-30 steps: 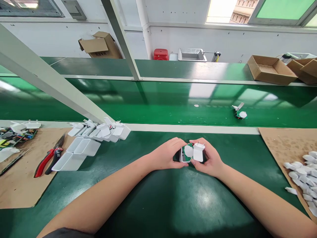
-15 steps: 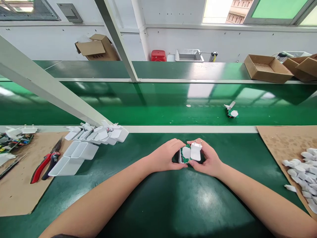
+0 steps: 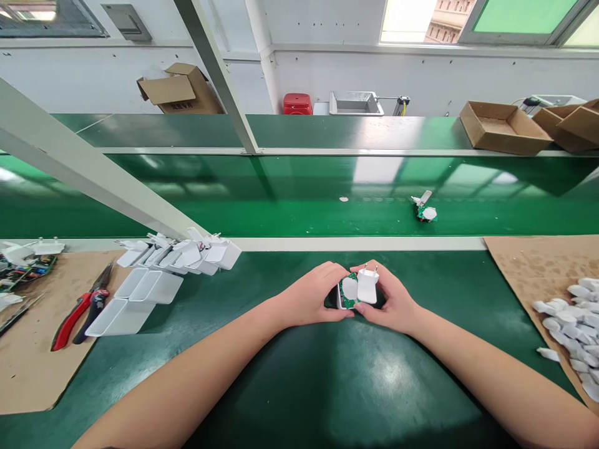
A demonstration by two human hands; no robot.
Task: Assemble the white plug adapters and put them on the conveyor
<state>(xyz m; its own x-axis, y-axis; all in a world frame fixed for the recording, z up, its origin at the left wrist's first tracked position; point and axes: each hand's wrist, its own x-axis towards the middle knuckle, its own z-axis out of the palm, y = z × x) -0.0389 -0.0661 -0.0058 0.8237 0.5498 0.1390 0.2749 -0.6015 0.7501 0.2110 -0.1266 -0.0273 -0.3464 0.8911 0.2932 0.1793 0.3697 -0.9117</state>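
A white charger (image 3: 367,288) is held between both hands over the middle of the near counter (image 3: 299,386); whether it touches the surface cannot be determined. Its circuit board (image 3: 346,303) is exposed at the left, and its plug pins are directed toward the far side. The left side is gripped by the left hand (image 3: 318,296), fingers curled; the right side is gripped by the right hand (image 3: 390,296), thumb at the near edge.

To the left, white cases (image 3: 135,302) are lined up, the farther ones topped with plug pieces (image 3: 189,251). Beyond them, red-and-black pliers (image 3: 84,312) are laid on a cardboard sheet (image 3: 28,380). To the right, white parts (image 3: 571,324) are heaped on another cardboard sheet (image 3: 515,265). On the green belt (image 3: 290,215) at the far side, a second board (image 3: 427,214) is noted, right of centre.
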